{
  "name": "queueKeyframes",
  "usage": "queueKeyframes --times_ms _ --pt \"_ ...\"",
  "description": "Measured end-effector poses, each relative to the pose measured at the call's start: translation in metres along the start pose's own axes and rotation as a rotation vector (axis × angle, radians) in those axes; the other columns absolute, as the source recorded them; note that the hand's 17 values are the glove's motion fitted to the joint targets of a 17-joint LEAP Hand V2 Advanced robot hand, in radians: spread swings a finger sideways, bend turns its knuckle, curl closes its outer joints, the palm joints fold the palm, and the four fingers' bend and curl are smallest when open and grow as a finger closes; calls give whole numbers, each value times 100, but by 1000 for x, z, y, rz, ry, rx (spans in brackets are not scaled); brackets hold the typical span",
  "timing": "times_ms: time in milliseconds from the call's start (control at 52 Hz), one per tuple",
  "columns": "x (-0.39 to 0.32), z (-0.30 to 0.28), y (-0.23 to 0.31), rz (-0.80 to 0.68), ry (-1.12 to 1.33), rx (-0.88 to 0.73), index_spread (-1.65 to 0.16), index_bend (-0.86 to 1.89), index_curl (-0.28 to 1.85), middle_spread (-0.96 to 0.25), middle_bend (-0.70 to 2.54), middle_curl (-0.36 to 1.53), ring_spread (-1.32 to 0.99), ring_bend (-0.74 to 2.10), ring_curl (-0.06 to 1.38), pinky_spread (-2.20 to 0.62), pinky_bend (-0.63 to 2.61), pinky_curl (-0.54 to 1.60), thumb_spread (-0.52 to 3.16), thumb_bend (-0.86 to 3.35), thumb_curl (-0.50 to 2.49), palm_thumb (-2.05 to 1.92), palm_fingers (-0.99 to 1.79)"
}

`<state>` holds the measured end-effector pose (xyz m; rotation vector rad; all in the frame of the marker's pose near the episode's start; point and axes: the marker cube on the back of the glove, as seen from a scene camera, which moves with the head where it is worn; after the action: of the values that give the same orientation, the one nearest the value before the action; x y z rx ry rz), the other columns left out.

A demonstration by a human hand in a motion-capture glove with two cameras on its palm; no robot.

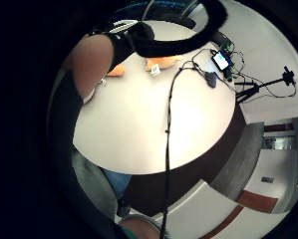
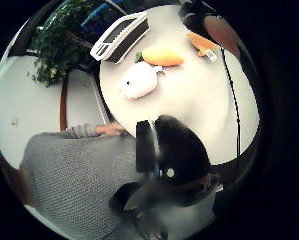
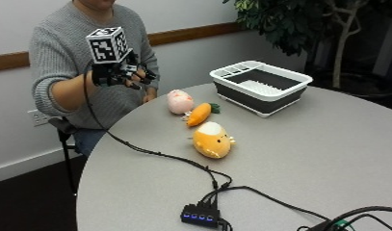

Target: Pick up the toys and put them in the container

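**Q:** Where is the hand, and what are its fingers doing?

**A:** The gloved right hand (image 3: 122, 74) is raised in front of the seated person's chest, above the table's near edge and well apart from every toy. Its fingers (image 3: 143, 77) look loosely curled with nothing between them; it holds nothing.

**Q:** And the toys?

**A:** All three lie on the round table (image 3: 298, 159), none yet in the container (image 3: 261, 86). A pink plush (image 3: 180, 101) sits nearest the person, a carrot (image 3: 199, 114) just beside it, and an orange plush (image 3: 211, 140) a little farther along the table, on its own. The thumb-side palm view shows the same run: the pale plush (image 2: 138, 81), the carrot (image 2: 161, 57) next to it, the container (image 2: 120, 37) beyond.

**Q:** Why is the hand lifted?

**A:** Likely a starting pose: held high and empty, it can come down on any toy. The task looks not yet begun.

**Q:** What comes first?

**A:** Probably the pink plush, closest to the hand. The container is open-topped and stands near the carrot's leafy end, so the carry would be brief. The cable (image 3: 157, 154) trailing over the table could snag.
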<state>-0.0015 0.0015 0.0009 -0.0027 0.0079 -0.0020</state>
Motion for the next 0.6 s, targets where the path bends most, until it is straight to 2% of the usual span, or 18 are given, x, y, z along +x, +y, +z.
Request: queueKeyframes --times_ms 115,231,596 --pt "0 1 0 2 12 4 -23 26 12 -13 15 4 -14 22 6 1 57 17 84 1 3 -1 30" --pt "0 2 1 9 7 -3 -28 26 16 -17 16 7 -19 24 8 1 60 21 112 0 7 -1 27" --pt "1 4 -12 18 6 7 -34 26 26 -20 17 15 -24 28 13 1 65 26 140 -2 15 -3 21"
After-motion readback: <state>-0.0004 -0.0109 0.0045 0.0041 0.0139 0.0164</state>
